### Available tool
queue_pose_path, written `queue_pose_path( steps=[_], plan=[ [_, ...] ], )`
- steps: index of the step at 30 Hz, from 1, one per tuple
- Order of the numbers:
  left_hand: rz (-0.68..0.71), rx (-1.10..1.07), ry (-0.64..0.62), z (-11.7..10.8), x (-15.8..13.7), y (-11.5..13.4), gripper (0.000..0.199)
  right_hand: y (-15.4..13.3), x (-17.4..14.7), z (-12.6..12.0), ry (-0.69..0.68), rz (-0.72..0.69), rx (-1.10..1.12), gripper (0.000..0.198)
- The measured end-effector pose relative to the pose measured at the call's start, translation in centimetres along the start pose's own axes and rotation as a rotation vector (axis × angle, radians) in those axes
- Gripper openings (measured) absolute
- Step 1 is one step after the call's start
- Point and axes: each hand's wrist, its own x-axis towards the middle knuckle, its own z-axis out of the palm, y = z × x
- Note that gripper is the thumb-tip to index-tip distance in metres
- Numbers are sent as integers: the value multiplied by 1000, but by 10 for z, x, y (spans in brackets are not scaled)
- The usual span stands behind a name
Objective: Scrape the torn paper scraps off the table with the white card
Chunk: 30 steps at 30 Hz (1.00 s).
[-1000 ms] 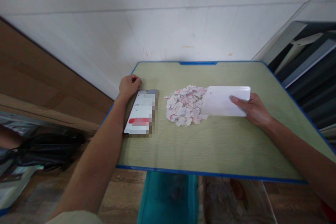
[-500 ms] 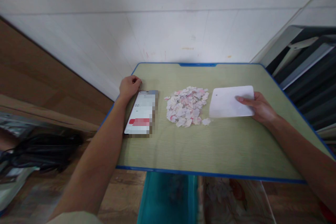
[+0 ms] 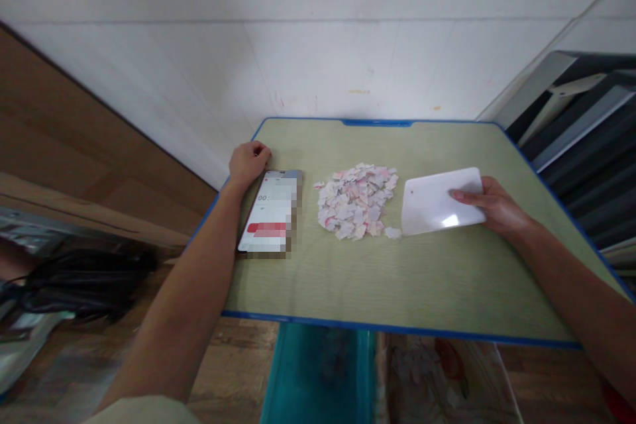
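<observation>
My right hand [image 3: 501, 207] grips a flat white plastic scraper [image 3: 430, 202], with the thumb on top and the other fingers hidden beneath. The scraper has rounded corners and a small hole near its left end. Left of it lies a heap of torn paper scraps [image 3: 356, 202], white with pinkish bits, on the table. One loose scrap is close to the scraper's lower left corner. My left hand [image 3: 248, 162] rests near the table's left edge, fingers curled in, holding nothing that I can see. Just below that hand lies a phone [image 3: 268, 215] with its screen lit and partly pixelated.
The pale green table [image 3: 358, 285] has a blue rim and stands against a white wall [image 3: 318, 59]. Below its front edge are a teal bin [image 3: 318, 377] and a clear container [image 3: 447, 377] with scraps inside. Dark folded frames [image 3: 591, 112] lean at the right.
My right hand has tilted the scraper and moved it slightly right and down, and its surface now catches a bright reflection. My left hand has stayed in place beside the phone.
</observation>
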Motion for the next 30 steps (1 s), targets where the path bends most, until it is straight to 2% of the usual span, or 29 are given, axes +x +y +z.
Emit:
queue_pose_path(
  steps=[6,13,20,27,30],
  plan=[
    [3,-4,-5,0,1,0,19,8,-3,4,-123,0,-70,25],
    [1,-12,2,0,0,0,19,4,-2,1,-12,-28,-31,22],
    [12,-18,6,0,0,0,19,8,-9,14,-156,-14,-66,19],
    [13,-15,13,1,2,-3,20,3,-6,6,21,-20,45,21],
    [20,-33,14,2,2,-5,19,1,-4,2,27,-16,28,20]
  ],
)
